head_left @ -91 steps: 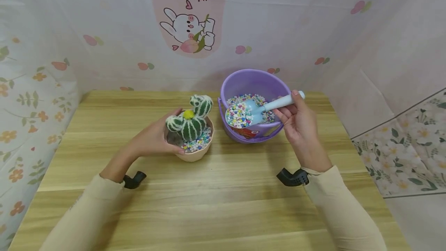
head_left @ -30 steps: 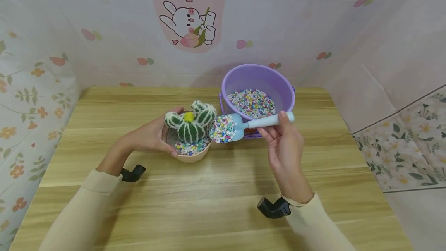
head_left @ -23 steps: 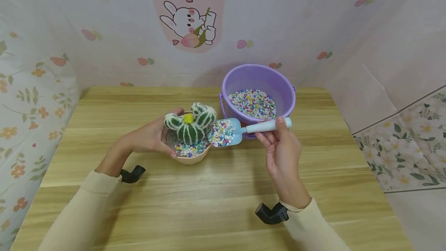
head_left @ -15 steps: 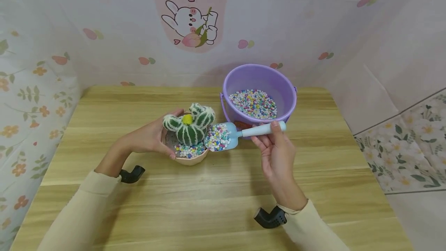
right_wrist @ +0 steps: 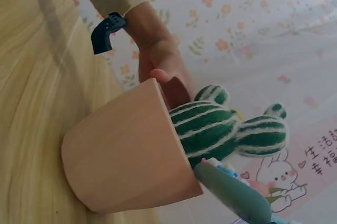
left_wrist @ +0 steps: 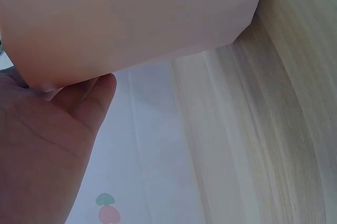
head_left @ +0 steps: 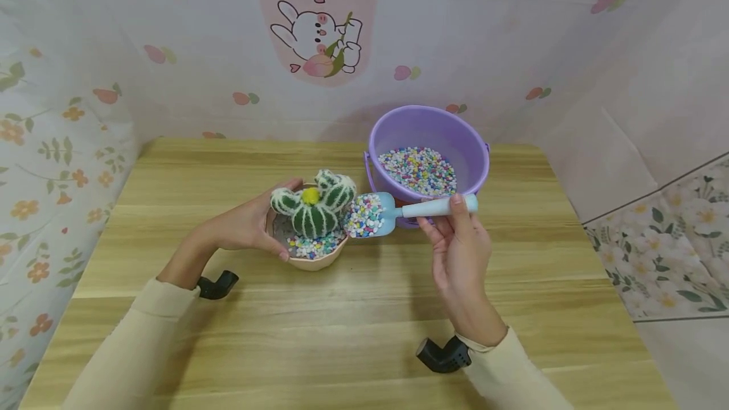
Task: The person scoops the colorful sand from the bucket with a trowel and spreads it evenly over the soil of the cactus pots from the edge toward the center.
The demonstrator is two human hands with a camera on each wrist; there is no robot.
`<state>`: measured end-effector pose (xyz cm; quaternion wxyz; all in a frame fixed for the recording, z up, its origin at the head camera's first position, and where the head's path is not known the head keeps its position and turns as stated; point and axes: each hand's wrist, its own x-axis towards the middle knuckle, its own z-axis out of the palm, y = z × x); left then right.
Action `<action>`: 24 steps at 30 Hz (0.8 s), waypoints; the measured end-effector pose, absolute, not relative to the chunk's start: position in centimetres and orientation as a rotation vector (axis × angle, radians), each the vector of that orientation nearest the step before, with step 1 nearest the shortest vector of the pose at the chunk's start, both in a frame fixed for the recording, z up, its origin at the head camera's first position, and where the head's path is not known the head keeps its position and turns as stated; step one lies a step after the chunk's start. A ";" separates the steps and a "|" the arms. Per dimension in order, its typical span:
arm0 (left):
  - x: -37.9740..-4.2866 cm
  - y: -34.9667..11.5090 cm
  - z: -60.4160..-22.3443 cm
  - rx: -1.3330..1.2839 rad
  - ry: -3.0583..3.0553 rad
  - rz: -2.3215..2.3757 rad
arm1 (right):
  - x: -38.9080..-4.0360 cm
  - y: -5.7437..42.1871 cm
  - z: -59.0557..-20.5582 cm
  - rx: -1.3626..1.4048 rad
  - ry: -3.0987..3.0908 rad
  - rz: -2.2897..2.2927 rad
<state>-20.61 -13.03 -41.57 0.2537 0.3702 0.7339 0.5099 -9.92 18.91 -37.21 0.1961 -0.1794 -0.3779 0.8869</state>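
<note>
My left hand (head_left: 245,223) grips the rim of a peach faceted flower pot (head_left: 315,264), thumb at the near side. In the pot stands a knitted green-and-white cactus (head_left: 313,220) with a yellow tuft, and colored pebbles (head_left: 316,245) lie round its base. My right hand (head_left: 464,261) holds the white handle of a light blue scoop (head_left: 389,220), loaded with a heap of pebbles (head_left: 366,215). The scoop's tip is right at the pot's right rim, as the right wrist view also shows. In the left wrist view, fingers (left_wrist: 97,100) press against the pot's wall.
Behind the scoop stands a purple bucket (head_left: 464,144) with more pebbles (head_left: 421,169) in it and its handle folded down. The wooden table (head_left: 319,340) ends at a printed cloth backdrop (head_left: 455,37). A black wrist device (head_left: 444,354) sits at each cuff.
The loaded scoop has come out from over the bucket and moved left and nearer to the pot's rim. The left hand keeps its hold on the pot.
</note>
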 end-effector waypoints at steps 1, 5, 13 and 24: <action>-20.6 -13.0 -41.6 1.001 1.996 1.385 | -10.0 18.9 -37.0 -0.497 -1.068 2.477; -20.5 -13.1 -41.5 0.986 2.005 1.385 | -10.5 19.0 -36.4 -0.479 -1.091 2.463; -20.4 -13.2 -41.4 0.972 2.006 1.385 | -11.4 19.0 -35.8 -0.443 -1.151 2.482; -20.4 -13.2 -41.5 0.961 2.025 1.370 | -11.9 18.7 -35.6 -0.450 -1.148 2.468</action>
